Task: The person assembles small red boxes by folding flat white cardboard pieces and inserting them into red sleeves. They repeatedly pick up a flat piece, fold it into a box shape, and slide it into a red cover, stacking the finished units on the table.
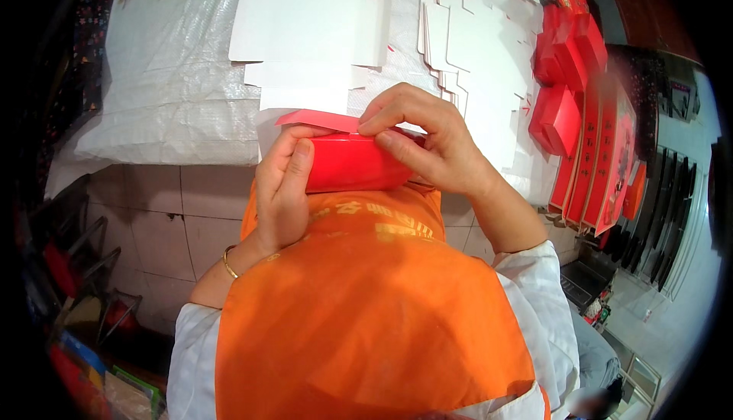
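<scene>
In the head view, the left hand grips one end of a red box with a raised flap, while the right hand pinches its upper edge between thumb and fingers. The box is held against the orange apron, at the near edge of the bench, where a flat white cardboard blank lies beside stacked ones.

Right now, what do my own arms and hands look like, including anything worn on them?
Your left hand and right hand are both gloveless. A thin, gold-coloured bangle circles the left wrist; none shows on the right. Loose white sleeves end near the elbows.
</scene>
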`<state>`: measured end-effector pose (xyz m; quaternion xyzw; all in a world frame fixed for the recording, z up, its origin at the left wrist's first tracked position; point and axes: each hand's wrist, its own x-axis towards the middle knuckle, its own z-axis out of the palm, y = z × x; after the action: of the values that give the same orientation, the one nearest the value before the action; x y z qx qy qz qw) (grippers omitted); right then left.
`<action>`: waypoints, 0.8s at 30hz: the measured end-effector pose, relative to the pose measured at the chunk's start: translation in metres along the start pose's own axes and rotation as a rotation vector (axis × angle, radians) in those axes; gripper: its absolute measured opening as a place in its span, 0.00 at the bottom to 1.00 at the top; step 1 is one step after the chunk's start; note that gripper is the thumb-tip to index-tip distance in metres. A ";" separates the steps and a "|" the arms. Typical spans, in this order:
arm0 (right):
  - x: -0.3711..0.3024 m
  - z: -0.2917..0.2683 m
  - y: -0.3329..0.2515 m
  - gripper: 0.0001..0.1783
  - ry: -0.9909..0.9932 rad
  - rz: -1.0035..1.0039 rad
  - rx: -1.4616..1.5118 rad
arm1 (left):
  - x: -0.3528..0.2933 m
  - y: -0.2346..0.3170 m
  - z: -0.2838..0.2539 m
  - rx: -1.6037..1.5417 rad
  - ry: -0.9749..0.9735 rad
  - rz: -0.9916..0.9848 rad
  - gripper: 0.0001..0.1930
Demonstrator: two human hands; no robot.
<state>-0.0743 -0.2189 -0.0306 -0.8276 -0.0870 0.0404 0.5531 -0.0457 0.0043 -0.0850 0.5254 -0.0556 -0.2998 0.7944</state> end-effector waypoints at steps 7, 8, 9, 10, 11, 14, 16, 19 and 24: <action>-0.001 -0.008 0.003 0.11 -0.053 0.075 0.074 | -0.001 0.000 0.004 0.010 0.020 0.014 0.16; -0.002 -0.009 0.002 0.11 -0.061 0.086 0.089 | -0.001 0.000 0.004 0.012 0.026 0.006 0.16; -0.003 -0.010 0.002 0.12 -0.068 0.101 0.104 | -0.002 -0.001 0.004 0.016 0.043 -0.011 0.16; -0.004 -0.011 0.002 0.12 -0.074 0.114 0.121 | -0.003 -0.002 0.005 0.002 0.042 -0.010 0.16; -0.004 -0.012 0.002 0.13 -0.077 0.116 0.133 | -0.003 -0.003 0.005 -0.009 0.051 -0.019 0.16; -0.004 -0.012 0.002 0.13 -0.080 0.115 0.155 | -0.003 -0.005 0.001 0.010 0.037 -0.029 0.15; -0.003 -0.010 0.002 0.13 -0.074 0.117 0.143 | -0.001 -0.005 -0.003 0.046 0.031 -0.041 0.15; -0.002 -0.008 0.002 0.13 -0.067 0.081 0.090 | 0.001 -0.005 -0.005 0.076 0.038 -0.047 0.16; -0.010 -0.007 -0.005 0.14 -0.066 0.128 0.053 | -0.004 -0.004 0.006 0.088 0.088 0.001 0.15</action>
<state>-0.0836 -0.2255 -0.0240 -0.8147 -0.0512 0.1053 0.5680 -0.0532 0.0006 -0.0844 0.5725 -0.0340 -0.2732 0.7723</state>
